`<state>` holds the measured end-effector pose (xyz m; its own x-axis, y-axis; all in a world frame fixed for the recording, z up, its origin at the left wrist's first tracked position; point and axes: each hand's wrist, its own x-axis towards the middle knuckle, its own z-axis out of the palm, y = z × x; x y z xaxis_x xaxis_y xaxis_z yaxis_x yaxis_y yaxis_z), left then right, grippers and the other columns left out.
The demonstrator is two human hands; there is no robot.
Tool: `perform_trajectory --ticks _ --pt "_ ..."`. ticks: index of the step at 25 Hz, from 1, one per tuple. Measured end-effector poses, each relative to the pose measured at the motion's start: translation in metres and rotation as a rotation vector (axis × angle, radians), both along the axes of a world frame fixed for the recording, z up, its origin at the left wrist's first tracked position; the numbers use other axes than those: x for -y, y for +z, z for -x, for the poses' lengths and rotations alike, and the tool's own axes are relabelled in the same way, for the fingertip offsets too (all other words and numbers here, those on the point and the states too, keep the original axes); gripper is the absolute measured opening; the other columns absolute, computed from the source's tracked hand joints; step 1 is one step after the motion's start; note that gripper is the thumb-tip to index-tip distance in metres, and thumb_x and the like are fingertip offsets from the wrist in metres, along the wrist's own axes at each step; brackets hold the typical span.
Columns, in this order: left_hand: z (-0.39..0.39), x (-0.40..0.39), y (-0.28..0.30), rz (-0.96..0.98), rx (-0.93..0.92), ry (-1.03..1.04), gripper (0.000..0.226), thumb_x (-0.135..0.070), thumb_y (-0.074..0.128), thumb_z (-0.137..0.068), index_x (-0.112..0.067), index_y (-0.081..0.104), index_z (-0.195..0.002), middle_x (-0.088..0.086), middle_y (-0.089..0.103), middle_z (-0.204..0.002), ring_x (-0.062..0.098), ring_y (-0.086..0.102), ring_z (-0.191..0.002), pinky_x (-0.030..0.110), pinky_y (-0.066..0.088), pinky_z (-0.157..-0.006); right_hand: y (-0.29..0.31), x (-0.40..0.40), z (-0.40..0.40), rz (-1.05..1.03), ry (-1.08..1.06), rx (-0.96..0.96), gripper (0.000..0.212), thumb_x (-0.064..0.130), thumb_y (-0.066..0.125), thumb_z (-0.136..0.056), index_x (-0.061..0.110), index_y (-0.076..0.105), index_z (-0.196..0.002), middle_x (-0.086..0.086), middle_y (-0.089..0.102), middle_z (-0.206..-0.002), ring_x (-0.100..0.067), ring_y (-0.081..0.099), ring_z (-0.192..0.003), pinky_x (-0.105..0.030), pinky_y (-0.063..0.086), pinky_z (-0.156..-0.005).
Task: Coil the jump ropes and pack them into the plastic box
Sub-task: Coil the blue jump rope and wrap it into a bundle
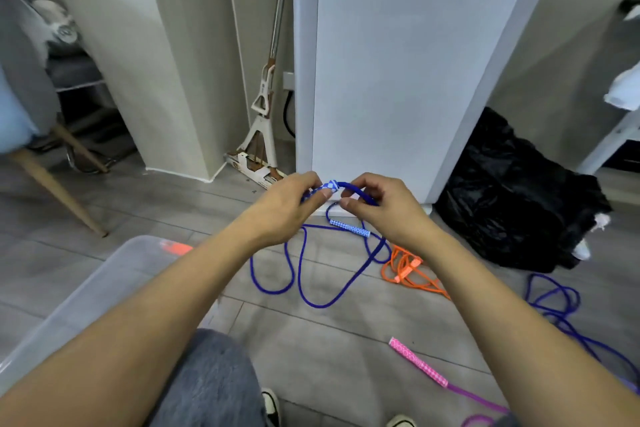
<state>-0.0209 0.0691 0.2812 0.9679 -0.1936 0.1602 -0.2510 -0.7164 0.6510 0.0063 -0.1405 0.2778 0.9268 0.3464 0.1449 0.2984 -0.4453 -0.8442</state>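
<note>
Hands pinch the blue jump rope (pixel 313 302): left hand (pixel 289 206) its patterned handle (pixel 323 189), right hand (pixel 375 206) the cord. Cord looks limp and light; best gathered from the stiff handle.

The left hand (pixel 291 204) hides most of the blue patterned handle (pixel 328 186) it grips, the plastic box (pixel 104 288) runs off the left edge behind the forearm, and the pink rope (pixel 481 399) leaves the bottom edge.

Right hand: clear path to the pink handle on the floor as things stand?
Probably yes, once freed. The pink handle lies in the open on the floor, nothing over it, on the right hand's side. But that hand now pinches the blue rope, so it must let go first.
</note>
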Motion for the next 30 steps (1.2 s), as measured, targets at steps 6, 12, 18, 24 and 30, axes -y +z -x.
perform_trajectory --ticks 6,12,18,24,30 --pt "0.045 -0.016 0.029 0.362 -0.103 0.217 0.011 -0.027 0.045 -0.103 -0.029 0.052 -0.096 0.002 0.069 -0.083 0.023 0.067 -0.075 0.039 0.055 -0.071 0.029 0.046 0.039 -0.246 -0.195 0.015 0.02 0.02 0.057 -0.101 0.015 0.072 -0.089 0.003 0.036 -0.052 -0.011 0.029 -0.046 -0.022 0.025 -0.045" --pt "0.072 0.042 0.046 0.712 -0.459 -0.165 0.032 -0.024 0.037 -0.107 -0.003 0.061 -0.103 0.013 0.067 -0.077 0.033 0.067 -0.074 0.044 0.056 -0.08 0.052 0.036 0.063 -0.096 -0.26 0.171 0.019 0.029 0.057 -0.099 0.025 0.071 -0.086 0.011 0.047 -0.053 -0.013 0.037 -0.054 -0.028 0.031 -0.053" --pt "0.049 0.054 0.024 0.929 -0.358 0.014 0.028 -0.022 0.036 -0.107 -0.007 0.051 -0.09 0.0 0.028 -0.061 0.009 0.024 -0.044 0.022 0.024 -0.043 0.036 0.037 0.06 -0.022 -0.291 0.116 0.02 0.033 0.061 -0.097 0.025 0.073 -0.084 0.013 0.066 -0.063 -0.004 0.051 -0.055 -0.022 0.04 -0.056" --pt "0.016 0.021 0.016 0.942 -0.119 0.306 0.031 -0.027 0.037 -0.107 -0.01 0.058 -0.092 -0.006 0.026 -0.056 0.008 0.016 -0.044 0.022 0.013 -0.044 0.033 0.055 0.052 -0.028 -0.307 0.054 0.024 0.033 0.059 -0.099 0.023 0.073 -0.082 -0.017 0.07 -0.09 -0.038 0.063 -0.085 -0.03 0.052 -0.064" --pt "0.012 0.036 0.012 1.08 -0.447 0.272 0.034 -0.021 0.035 -0.104 -0.004 0.062 -0.094 -0.003 0.03 -0.054 0.008 0.018 -0.041 0.02 0.017 -0.04 0.029 0.036 0.043 -0.023 -0.409 0.098 0.03 0.025 0.046 -0.103 0.021 0.068 -0.084 0.014 0.053 -0.05 -0.01 0.039 -0.046 -0.028 0.032 -0.054"
